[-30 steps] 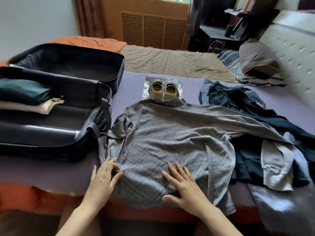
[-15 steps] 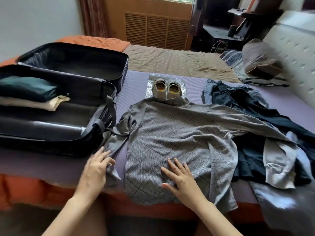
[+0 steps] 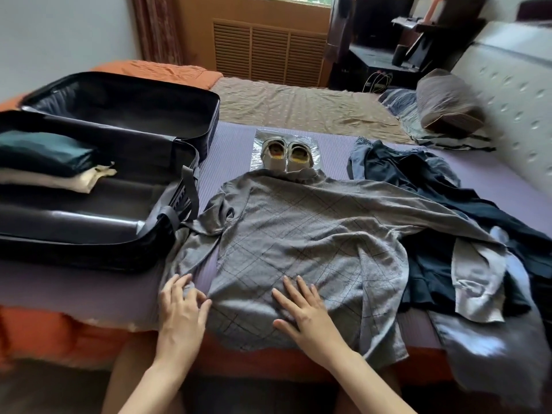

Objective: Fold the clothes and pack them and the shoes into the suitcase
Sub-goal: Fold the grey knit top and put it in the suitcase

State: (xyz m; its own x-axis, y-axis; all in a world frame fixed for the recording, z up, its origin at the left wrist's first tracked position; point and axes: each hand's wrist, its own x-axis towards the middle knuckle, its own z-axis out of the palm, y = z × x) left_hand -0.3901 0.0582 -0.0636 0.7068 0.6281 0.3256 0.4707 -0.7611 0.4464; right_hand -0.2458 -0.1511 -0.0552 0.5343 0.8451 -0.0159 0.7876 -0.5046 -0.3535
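Flat, gripping nothing, left hand (image 3: pixel 182 306) and right hand (image 3: pixel 301 312) press the sweater (image 3: pixel 298 228); I fear its overhanging hem slips down.

I see left hand (image 3: pixel 182 312) & right hand (image 3: pixel 304 316), both bare. Forearms (image 3: pixel 367 375) bare to btm edge of my feed. Slim fingers (image 3: pixel 295 294), short nails.
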